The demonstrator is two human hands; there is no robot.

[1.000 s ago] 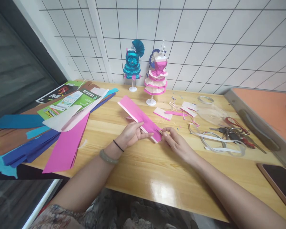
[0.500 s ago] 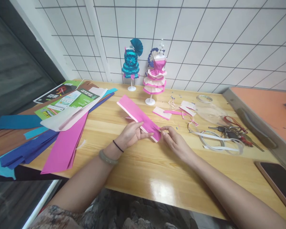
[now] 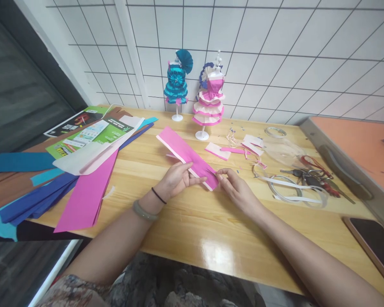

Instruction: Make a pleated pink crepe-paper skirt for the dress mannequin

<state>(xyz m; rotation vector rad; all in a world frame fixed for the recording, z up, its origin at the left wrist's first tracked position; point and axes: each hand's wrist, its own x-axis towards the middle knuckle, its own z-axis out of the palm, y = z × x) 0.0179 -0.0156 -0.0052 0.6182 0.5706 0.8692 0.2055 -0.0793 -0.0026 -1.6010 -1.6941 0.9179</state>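
Observation:
A folded strip of pink crepe paper [image 3: 182,147] with a pale edge slants across the space in front of me, above the wooden table. My left hand [image 3: 181,177] is closed on its lower edge, thumb on top and fingers at the pale border. At the strip's right end, my right hand [image 3: 232,185] pinches a thin pointed metal tool [image 3: 211,172], whose tip lies against the pink paper. The fingers hide the rest of the tool, so its kind is unclear. A narrow pale strip sticks out beneath the paper's left side.
Two small mannequins in paper dresses, one teal [image 3: 176,81] and one pink-and-cream [image 3: 208,104], stand by the tiled wall. Coloured crepe paper [image 3: 86,192] lies left. Paper scraps [image 3: 218,151], tape rolls [image 3: 284,188], keys [image 3: 310,175] and a phone [image 3: 373,243] are on the right.
The tool's pointed tip now shows over the paper by my right fingers, and the paper's puckered right end looks flatter. My left hand keeps its place.

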